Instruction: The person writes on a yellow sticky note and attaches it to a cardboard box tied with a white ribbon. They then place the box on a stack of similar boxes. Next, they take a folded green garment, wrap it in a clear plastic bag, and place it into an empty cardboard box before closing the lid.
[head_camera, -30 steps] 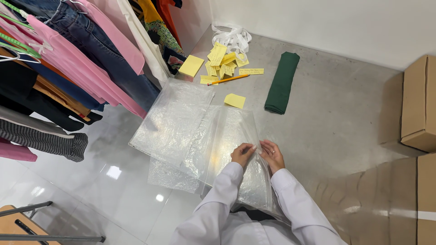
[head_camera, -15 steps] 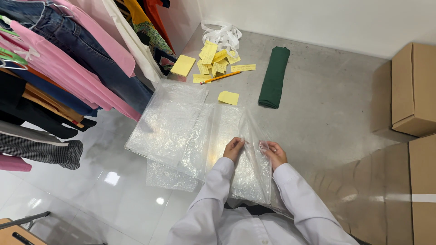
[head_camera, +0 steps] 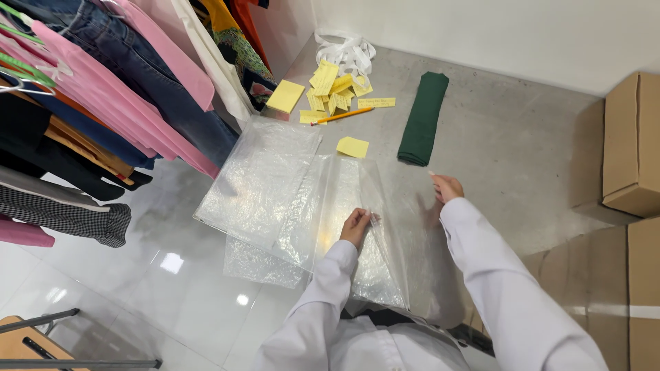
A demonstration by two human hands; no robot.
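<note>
My left hand pinches one edge of a clear plastic bag that lies over the floor in front of me. My right hand has pulled the bag's other edge out to the right and grips it, so the film is stretched between both hands. Under and to the left of it lies a stack of more clear plastic bags. A folded dark green garment lies on the floor just beyond my right hand. A single yellow sticky note rests near the bag's far end.
Clothes hang on a rack along the left. Several yellow notes, a yellow note pad, a pencil and white straps lie by the wall. Cardboard boxes stand at the right.
My hands were close together on the bag; now the right hand has moved out to the right, spreading the plastic apart. The left hand has stayed almost in place.
</note>
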